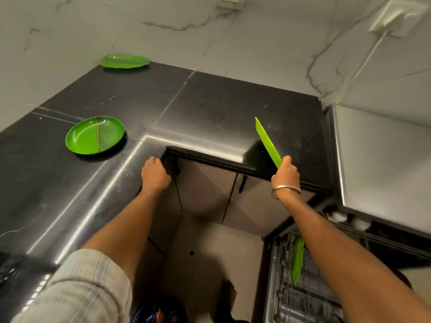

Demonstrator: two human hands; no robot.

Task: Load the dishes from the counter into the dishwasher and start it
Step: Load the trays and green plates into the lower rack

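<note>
Your right hand [286, 172] grips a green plate [268, 142] by its near rim, fingers curled round the edge, so the plate stands on edge, tilted up and away over the near lip of the dark counter [210, 106]. A metal bangle [285, 190] sits on that wrist. Your left hand [154, 174] rests at the inner corner of the counter edge with its fingers bent over the lip, holding nothing you could carry. On the left part of the counter a second green plate [95, 134] lies flat, well apart from your left hand. A third green plate [124, 61] lies flat in the far left corner, close to the marbled wall [256, 43]. Low on the right, the dishwasher rack [310, 294] is pulled out, and one green plate [297, 259] stands on edge in it, partly hidden behind your right forearm. Below the counter are brown cabinet doors [233, 194] with dark handles. On the far right wall a white cable [363, 66] runs down from a socket [396, 19].
</note>
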